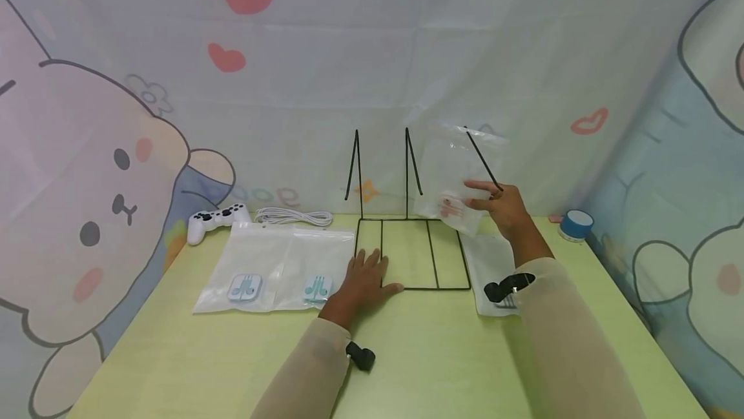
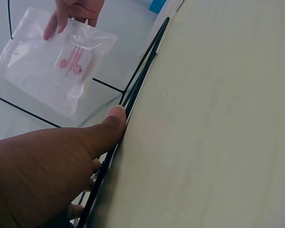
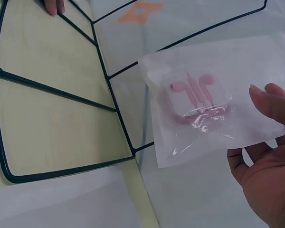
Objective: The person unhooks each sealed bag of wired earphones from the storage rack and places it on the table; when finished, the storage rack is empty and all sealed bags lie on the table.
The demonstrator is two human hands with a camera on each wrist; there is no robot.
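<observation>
My right hand (image 1: 510, 215) pinches the edge of a clear plastic bag (image 1: 438, 164) between thumb and fingers. Inside the bag, pink earphones (image 3: 194, 94) lie in a small clear case. The bag is up off the table, overlapping the right prong (image 1: 484, 157) of a black wire rack (image 1: 442, 288) in the head view. That rack stands on the table with three prongs angled forward. My left hand (image 1: 363, 283) rests with spread fingers on the left front of its base, the thumb (image 2: 115, 121) along the front bar.
Left of the rack, two bags (image 1: 270, 251) with blue-green earphones lie flat. Behind them are a white game controller (image 1: 216, 219) and a coiled white cable (image 1: 293, 216). Another bag (image 1: 488, 261) lies under my right wrist. A blue tape roll (image 1: 575, 225) sits at the back right.
</observation>
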